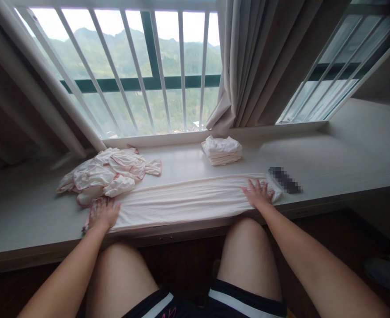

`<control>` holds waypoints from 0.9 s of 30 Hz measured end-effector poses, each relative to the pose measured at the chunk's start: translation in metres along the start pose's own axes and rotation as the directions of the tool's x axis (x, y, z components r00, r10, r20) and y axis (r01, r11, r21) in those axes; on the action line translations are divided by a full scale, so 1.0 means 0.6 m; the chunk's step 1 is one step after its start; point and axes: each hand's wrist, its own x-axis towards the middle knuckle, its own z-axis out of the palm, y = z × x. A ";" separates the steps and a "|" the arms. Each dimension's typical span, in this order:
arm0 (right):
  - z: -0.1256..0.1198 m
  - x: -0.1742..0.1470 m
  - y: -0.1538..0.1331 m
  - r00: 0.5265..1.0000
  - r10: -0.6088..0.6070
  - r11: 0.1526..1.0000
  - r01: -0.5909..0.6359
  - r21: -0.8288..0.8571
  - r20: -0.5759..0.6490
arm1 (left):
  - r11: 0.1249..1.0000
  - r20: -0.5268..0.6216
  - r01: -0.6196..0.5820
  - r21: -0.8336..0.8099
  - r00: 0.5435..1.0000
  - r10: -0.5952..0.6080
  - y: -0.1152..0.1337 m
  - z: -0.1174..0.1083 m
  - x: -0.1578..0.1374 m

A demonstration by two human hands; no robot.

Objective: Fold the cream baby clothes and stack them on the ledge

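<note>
Behind the pale table (310, 157) stands a barred window (163, 66); the cream cloth (185, 198) lies lengthwise before you, at the dial's centre, along the front edge; your left hand (104, 214) is spread at its nine o'clock end, your right hand (257, 194) spread at three; to smooth the long creases well, press evenly and draw both palms outward (mind the near edge, which could slip off); the crumpled pile (105, 174) at ten o'clock crowds your left hand; a folded stack (222, 151) sits at one, a blurred dark object (285, 180) at two.
</note>
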 end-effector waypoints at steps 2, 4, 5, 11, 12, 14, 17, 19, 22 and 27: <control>0.001 -0.006 -0.009 1.000 -0.014 1.000 0.014 -0.010 -0.014 | 0.999 -0.014 0.028 -0.037 0.999 -0.029 0.013 0.006 0.001; 0.002 -0.016 -0.023 0.997 -0.065 0.997 0.064 -0.031 -0.033 | 0.997 -0.024 0.046 -0.066 0.999 -0.048 0.036 0.009 0.003; 0.002 -0.022 -0.034 0.994 -0.105 0.994 0.103 -0.048 -0.043 | 0.996 -0.022 0.048 -0.077 0.998 -0.050 0.053 0.008 0.004; -0.011 -0.099 -0.184 0.940 -0.339 0.937 0.337 -0.094 -0.016 | 0.984 0.021 -0.067 -0.162 0.997 0.071 0.256 -0.017 -0.009; -0.014 -0.118 -0.221 0.917 -0.398 0.915 0.397 -0.076 0.003 | 0.979 0.042 -0.103 -0.173 0.993 0.112 0.302 -0.021 -0.016; -0.017 -0.155 -0.291 0.854 -0.518 0.854 0.519 -0.010 0.052 | 0.967 0.034 -0.179 -0.182 0.982 0.188 0.388 -0.027 -0.032; -0.021 -0.194 -0.360 0.800 -0.591 0.807 0.585 0.087 0.100 | 0.922 0.041 -0.329 -0.205 0.938 0.344 0.474 -0.029 -0.053; -0.024 -0.203 -0.375 0.803 -0.587 0.809 0.576 0.117 0.102 | 0.904 0.037 -0.370 -0.214 0.922 0.386 0.493 -0.028 -0.059; -0.028 -0.204 -0.371 0.814 -0.573 0.819 0.562 0.113 0.099 | 0.898 0.039 -0.386 -0.211 0.915 0.402 0.486 -0.029 -0.059; -0.031 -0.198 -0.361 0.823 -0.560 0.828 0.552 0.096 0.095 | 0.895 0.057 -0.392 -0.215 0.909 0.412 0.464 -0.036 -0.053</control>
